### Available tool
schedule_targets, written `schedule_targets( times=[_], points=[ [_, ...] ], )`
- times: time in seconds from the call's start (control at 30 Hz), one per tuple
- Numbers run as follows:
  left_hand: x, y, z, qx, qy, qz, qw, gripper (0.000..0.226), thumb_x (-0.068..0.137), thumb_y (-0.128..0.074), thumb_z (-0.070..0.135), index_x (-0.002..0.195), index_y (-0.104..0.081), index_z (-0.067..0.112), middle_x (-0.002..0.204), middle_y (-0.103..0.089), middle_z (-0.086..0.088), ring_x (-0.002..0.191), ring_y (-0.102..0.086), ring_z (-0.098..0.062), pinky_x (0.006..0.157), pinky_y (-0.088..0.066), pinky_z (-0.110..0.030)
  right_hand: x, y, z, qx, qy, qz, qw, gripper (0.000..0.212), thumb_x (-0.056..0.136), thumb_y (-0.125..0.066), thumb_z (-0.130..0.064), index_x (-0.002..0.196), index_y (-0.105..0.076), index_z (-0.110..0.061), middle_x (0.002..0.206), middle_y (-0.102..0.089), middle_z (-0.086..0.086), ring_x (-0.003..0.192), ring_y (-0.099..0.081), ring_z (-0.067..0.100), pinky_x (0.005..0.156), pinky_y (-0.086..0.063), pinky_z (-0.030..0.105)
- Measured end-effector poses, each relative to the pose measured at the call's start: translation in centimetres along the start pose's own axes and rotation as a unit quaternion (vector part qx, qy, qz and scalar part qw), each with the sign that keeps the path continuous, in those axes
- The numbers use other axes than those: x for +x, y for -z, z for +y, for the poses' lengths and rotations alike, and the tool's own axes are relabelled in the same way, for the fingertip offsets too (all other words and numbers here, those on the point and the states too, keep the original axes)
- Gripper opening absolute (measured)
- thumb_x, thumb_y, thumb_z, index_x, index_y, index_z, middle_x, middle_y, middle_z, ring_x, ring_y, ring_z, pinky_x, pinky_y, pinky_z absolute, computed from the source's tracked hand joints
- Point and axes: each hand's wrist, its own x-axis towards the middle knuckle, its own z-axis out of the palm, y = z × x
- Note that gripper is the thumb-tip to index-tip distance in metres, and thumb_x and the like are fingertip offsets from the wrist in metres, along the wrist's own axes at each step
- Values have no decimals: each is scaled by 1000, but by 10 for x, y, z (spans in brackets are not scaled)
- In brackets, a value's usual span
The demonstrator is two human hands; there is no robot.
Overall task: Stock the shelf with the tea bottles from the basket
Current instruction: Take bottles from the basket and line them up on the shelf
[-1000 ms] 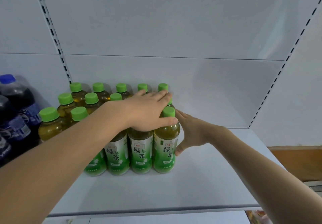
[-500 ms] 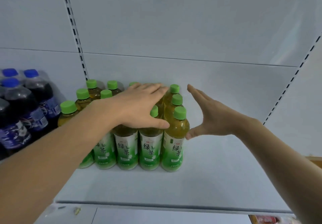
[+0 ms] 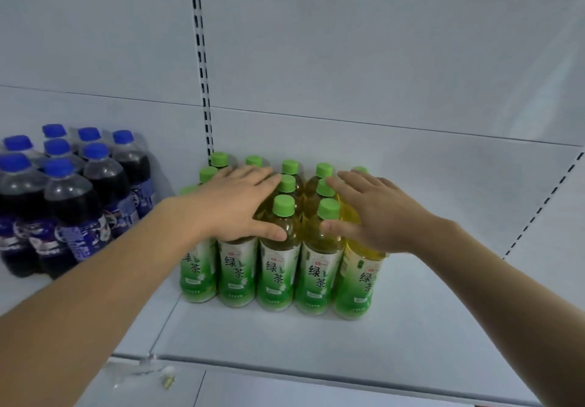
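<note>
Several green-capped tea bottles (image 3: 278, 267) with green and white labels stand upright in tight rows on the white shelf (image 3: 316, 337). My left hand (image 3: 234, 204) lies flat, palm down, on the caps at the left of the block, fingers spread, thumb against a front bottle. My right hand (image 3: 376, 213) lies flat on the caps at the right of the block, thumb against a front bottle's shoulder. Neither hand grips a bottle. The basket is out of view.
A shrink-wrapped pack of dark soda bottles with blue caps (image 3: 63, 204) stands at the left of the same shelf. A slotted upright (image 3: 202, 90) runs up the back panel. Bare shelf lies to the right of the tea bottles and in front of them.
My right hand has moved from the right side of the block onto the bottle tops. The left hand stays on the caps. The view has shifted left, showing more of the soda pack.
</note>
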Motion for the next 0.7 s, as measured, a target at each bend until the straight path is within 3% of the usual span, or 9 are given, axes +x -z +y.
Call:
schedule_targets(
  times=[0.17, 0.27, 0.5, 0.7],
  points=[
    [-11, -2, -20, -51, -36, 41, 997, 129, 75, -42, 98, 170, 14, 31, 180, 15, 2, 166, 8, -22, 132, 3, -48, -2, 15, -16, -6, -14, -10, 1000, 114, 81, -3, -100, 174, -2, -35, 182, -8, -4, 168, -6, 21, 135, -12, 46],
    [-25, -3, -55, -39, -30, 50, 998, 133, 70, -36, 101, 170, 14, 31, 180, 13, 1, 166, 7, -22, 135, 1, -48, 11, 24, -50, -10, -7, 13, 1000, 111, 85, -7, -97, 174, -5, -31, 182, -12, -1, 168, -9, 23, 134, -12, 47],
    [-33, -20, -106, -80, -47, 15, 996, 134, 69, -37, 101, 169, 18, 30, 178, 21, 0, 166, 7, -22, 135, -10, -50, 50, 21, -121, -26, 1, -16, 1000, 108, 89, -13, -97, 174, 0, -31, 183, -7, 0, 168, -8, 25, 135, -13, 53],
    [-32, -36, -112, -165, -80, 67, 981, 133, 74, -44, 97, 167, 24, 31, 178, 23, 3, 166, 9, -18, 135, -10, -49, 51, 23, -131, -4, -41, -37, 998, 106, 85, -8, -98, 173, 1, -40, 182, -7, -5, 168, -7, 23, 134, -8, 48]
  ],
)
